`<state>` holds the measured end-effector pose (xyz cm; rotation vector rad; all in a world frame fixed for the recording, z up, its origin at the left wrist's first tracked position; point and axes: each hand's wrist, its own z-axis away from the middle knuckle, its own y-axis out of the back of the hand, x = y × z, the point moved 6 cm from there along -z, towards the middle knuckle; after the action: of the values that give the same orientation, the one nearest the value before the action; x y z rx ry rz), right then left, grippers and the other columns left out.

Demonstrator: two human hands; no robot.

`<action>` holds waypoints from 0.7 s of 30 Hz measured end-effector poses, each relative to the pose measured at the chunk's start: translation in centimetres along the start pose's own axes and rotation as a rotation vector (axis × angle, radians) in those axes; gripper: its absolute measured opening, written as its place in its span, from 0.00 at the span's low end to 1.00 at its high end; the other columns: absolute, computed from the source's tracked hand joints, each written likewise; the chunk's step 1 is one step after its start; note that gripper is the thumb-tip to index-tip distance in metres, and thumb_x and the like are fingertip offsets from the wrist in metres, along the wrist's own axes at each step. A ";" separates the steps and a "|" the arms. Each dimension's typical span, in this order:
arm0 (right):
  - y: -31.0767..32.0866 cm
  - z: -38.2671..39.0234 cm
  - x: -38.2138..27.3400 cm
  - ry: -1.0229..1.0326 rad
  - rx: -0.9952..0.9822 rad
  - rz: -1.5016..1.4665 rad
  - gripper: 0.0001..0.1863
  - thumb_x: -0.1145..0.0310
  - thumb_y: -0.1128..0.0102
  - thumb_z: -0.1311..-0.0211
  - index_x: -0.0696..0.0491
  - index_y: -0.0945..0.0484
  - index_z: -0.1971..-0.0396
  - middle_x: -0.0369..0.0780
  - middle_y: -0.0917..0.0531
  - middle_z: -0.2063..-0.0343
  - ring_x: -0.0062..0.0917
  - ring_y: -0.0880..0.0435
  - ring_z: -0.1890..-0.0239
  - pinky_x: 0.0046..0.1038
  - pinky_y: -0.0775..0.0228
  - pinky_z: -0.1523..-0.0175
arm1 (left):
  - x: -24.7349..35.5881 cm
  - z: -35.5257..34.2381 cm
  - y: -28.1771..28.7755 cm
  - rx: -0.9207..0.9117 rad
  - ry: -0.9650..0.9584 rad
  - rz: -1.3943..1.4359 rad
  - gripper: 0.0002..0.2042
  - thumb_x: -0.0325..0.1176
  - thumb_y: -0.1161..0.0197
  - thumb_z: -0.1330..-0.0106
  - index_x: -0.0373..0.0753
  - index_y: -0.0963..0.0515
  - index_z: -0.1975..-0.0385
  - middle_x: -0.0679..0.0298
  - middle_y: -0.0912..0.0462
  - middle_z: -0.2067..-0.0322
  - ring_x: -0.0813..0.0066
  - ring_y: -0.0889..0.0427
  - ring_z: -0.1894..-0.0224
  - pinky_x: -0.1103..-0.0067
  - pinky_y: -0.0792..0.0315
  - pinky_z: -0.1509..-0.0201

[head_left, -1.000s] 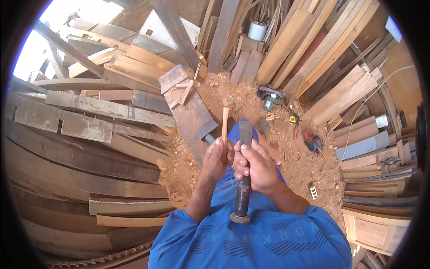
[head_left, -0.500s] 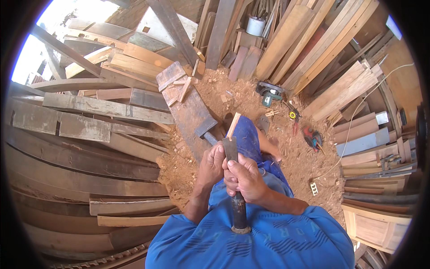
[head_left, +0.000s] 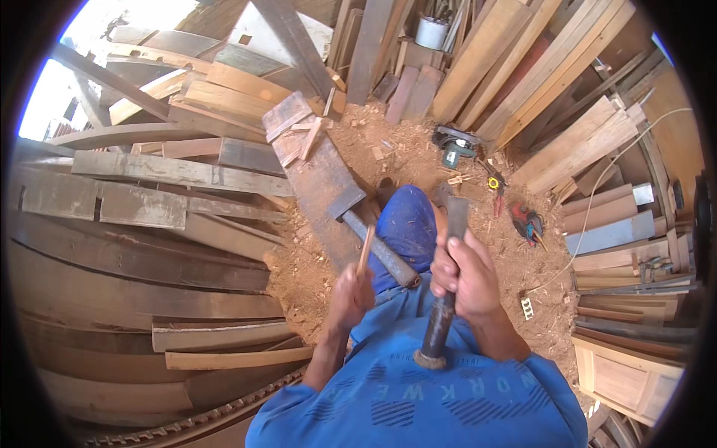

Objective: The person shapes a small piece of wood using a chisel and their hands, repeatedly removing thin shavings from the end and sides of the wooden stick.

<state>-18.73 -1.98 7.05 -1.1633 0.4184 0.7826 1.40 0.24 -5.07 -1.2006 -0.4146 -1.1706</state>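
Observation:
My left hand [head_left: 351,296] is closed around a thin strip of wood [head_left: 366,249], which sticks up from the fist. In my right hand [head_left: 469,275] is a broad chisel [head_left: 438,322], gripped near the base of its blade. The flat steel blade points away from me, and the dark handle end is close to my blue shirt. A hammer [head_left: 385,254] lies between my hands and the plank, its head on a long worn board [head_left: 321,175] and its handle reaching toward me past my blue-clad knee [head_left: 407,224].
Small offcuts [head_left: 311,138] sit on the board's far end. Sawdust covers the floor [head_left: 366,145], where a green power saw [head_left: 454,149], a yellow tape measure [head_left: 493,183] and a red-black tool [head_left: 526,222] lie. Stacked planks [head_left: 187,172] surround me, and a pale cord [head_left: 590,216] runs at right.
My hands have moved apart. The chisel has gone to the right in my right hand, while the wood strip has come down and left with my left hand. More of the hammer handle shows.

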 end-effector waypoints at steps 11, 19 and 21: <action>-2.3 -3.2 2.4 -0.033 -0.115 -0.166 0.11 0.64 0.54 0.28 0.53 0.32 0.52 0.34 0.27 0.74 0.14 0.32 0.81 0.22 0.32 0.75 | 5.7 -7.5 -5.6 -0.102 -0.114 0.084 0.19 0.49 0.60 0.24 0.39 0.30 0.64 0.70 0.30 0.80 0.85 0.34 0.80 0.86 0.39 0.77; -5.6 -1.4 7.9 -0.303 -0.199 -0.034 0.08 0.64 0.56 0.29 0.53 0.33 0.60 0.29 0.37 0.81 0.10 0.40 0.85 0.21 0.35 0.78 | 7.3 -6.9 -3.9 -0.004 -0.212 -0.210 0.19 0.44 0.59 0.23 0.42 0.27 0.72 0.73 0.30 0.81 0.90 0.34 0.78 0.87 0.38 0.76; -5.6 -1.1 7.7 -0.275 -0.188 0.019 0.08 0.64 0.57 0.29 0.53 0.33 0.61 0.29 0.38 0.81 0.10 0.40 0.85 0.21 0.35 0.78 | 7.8 -6.2 -4.1 0.005 -0.265 -0.328 0.19 0.43 0.60 0.23 0.42 0.28 0.73 0.74 0.31 0.81 0.90 0.35 0.78 0.86 0.39 0.75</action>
<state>-9.35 -1.48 5.24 -1.2055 0.1290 0.9999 -0.92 -8.55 0.71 -1.3213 -0.8387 -1.2896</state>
